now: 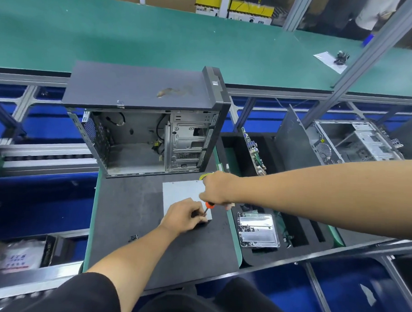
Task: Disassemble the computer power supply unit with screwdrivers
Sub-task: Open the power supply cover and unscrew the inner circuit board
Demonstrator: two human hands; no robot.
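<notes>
Right grip: the right hand (214, 189), just right of frame centre, is wrapping its curled fingers round the handle of the screwdriver (208, 207); only the orange collar and dark shaft are showing below the fist.
Left grip: the left hand (185, 217), lower centre, is curling its fingers in at the shaft's lower end, seemingly steadying the tip or pinching a screw; what exactly it is pinching I cannot tell.
Task's thing: the power supply unit (182, 192) is lying flat as a grey metal box on the dark mat (132, 209) at frame centre, with the tool working at its near right corner.
Slip risk: the shaft is leaning rather than standing square, so the tip is probably liable to cam out of the screw head and round it, or skid onto the left fingers beside it.
Shift risk: no hand is pressing the box down, so turning force may be sliding it on the mat.
Loose-screw risk: a freed screw may roll off toward the mat's edge; the clear tray of screws (258, 229), lower right of centre, is sitting near but apart.
Cable risk: yellow wires (205, 176) are peeking out behind the right hand and could snag its wrist.
Surroundings: the open computer case (142, 120) is standing just behind the unit, upper centre.
</notes>
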